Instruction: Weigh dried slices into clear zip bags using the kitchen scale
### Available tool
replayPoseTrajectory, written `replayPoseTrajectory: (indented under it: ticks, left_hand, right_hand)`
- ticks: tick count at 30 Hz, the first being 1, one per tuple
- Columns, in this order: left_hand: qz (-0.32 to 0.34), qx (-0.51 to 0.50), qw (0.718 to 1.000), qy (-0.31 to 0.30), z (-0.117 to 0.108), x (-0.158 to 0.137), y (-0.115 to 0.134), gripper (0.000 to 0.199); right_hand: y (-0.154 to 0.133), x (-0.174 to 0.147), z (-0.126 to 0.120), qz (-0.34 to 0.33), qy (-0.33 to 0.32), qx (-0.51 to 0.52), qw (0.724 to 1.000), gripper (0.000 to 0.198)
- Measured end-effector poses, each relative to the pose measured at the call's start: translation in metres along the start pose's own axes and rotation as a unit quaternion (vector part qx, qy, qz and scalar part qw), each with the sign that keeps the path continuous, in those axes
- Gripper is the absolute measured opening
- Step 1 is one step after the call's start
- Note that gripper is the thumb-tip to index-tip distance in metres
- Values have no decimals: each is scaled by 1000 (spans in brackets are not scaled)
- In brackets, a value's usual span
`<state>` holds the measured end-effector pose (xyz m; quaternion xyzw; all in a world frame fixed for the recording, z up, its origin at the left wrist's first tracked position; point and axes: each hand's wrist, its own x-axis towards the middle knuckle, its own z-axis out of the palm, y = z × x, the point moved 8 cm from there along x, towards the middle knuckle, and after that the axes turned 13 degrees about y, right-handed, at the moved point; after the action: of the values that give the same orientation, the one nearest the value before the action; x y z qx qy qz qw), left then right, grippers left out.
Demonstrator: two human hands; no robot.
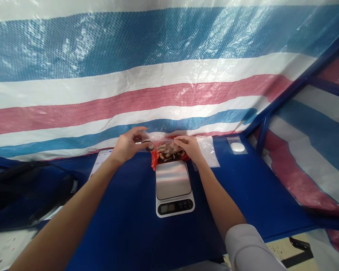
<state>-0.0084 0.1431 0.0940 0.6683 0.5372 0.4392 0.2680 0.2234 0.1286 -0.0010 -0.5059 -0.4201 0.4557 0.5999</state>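
Observation:
Between my two hands a clear plastic bag (161, 140) is stretched by its edge. My left hand (130, 145) is closed on its left side, and a dark round dried slice (150, 146) shows at the thumb tip; whether it is inside the bag I cannot tell. With thumb and fingers, my right hand (188, 147) pinches the bag's right side. Just beneath is an open red plastic bag (154, 161) holding several pale and dark dried slices (169, 152). Directly in front of it stands a white kitchen scale (173, 182) with a bare steel plate; its display reading is not legible.
Flat clear bags (209, 150) lie right of my right hand. Farther right is a small clear bag with a white oval object (237, 146). A phone (100, 160) lies at left, near a black bag (31, 188). Striped sheeting (158, 67) hangs behind the blue table (124, 226).

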Motion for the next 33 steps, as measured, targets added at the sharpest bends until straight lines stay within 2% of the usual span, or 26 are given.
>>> replayPoseTrajectory:
  ticks: [2,6,14,20,24,29,33]
  left_hand:
    - [-29,-37,999,13,1,-2,-6,71]
    - [-47,-51,997,29,0,-5,-9,48]
    - [8,8,999,36,-5,2,8,34]
    - [44,27,998,47,-3,13,29,38]
    - [59,27,997,42,3,15,37,46]
    - [39,13,999,25,12,9,19,54]
    - [14,11,999,36,8,4,-4,59]
  right_hand:
    - [2,1,-2,4,9,7,1000,28]
    - [2,1,-4,0,15,-1,1000,28]
    - [1,1,-7,-5,39,-20,999,33]
    - [3,1,-2,2,17,-3,1000,37]
    - [7,2,-4,20,18,-4,1000,33]
    - [13,3,-6,59,11,16,998,35]
    - [13,2,-8,66,19,10,998,35]
